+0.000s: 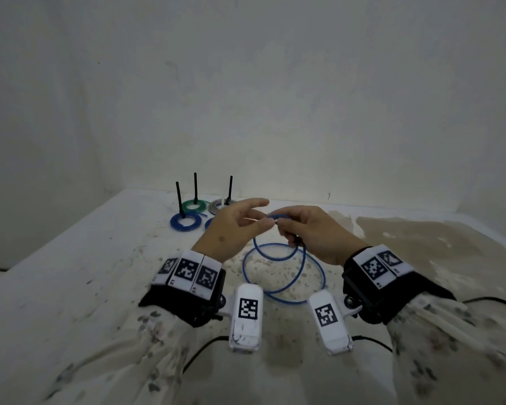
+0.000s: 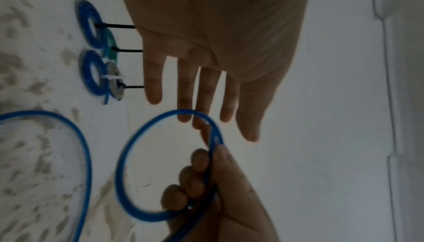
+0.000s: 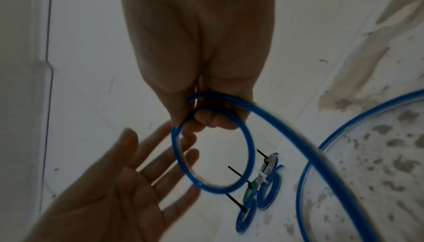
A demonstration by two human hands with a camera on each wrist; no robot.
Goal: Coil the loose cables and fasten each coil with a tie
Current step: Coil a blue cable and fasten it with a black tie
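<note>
A loose blue cable (image 1: 275, 259) lies in wide loops on the white table (image 1: 70, 273), with one small loop lifted off it. My right hand (image 1: 284, 226) grips that small loop between thumb and curled fingers. In the right wrist view the loop (image 3: 218, 189) hangs below my right hand (image 3: 206, 117), with a free cable end beside the thumb. My left hand (image 1: 254, 211) hovers just left of it, fingers straight and spread, holding nothing. The left wrist view shows the left hand (image 2: 206, 100) open above the held loop (image 2: 119, 164).
Tied coils sit at the table's back left: a blue one (image 1: 193, 226), a green one (image 1: 200, 206) and a grey one (image 1: 215, 206), each with a black tie tail standing up. Another blue coil (image 2: 88, 75) has a white tie. A brown stain (image 1: 421, 238) marks the right side.
</note>
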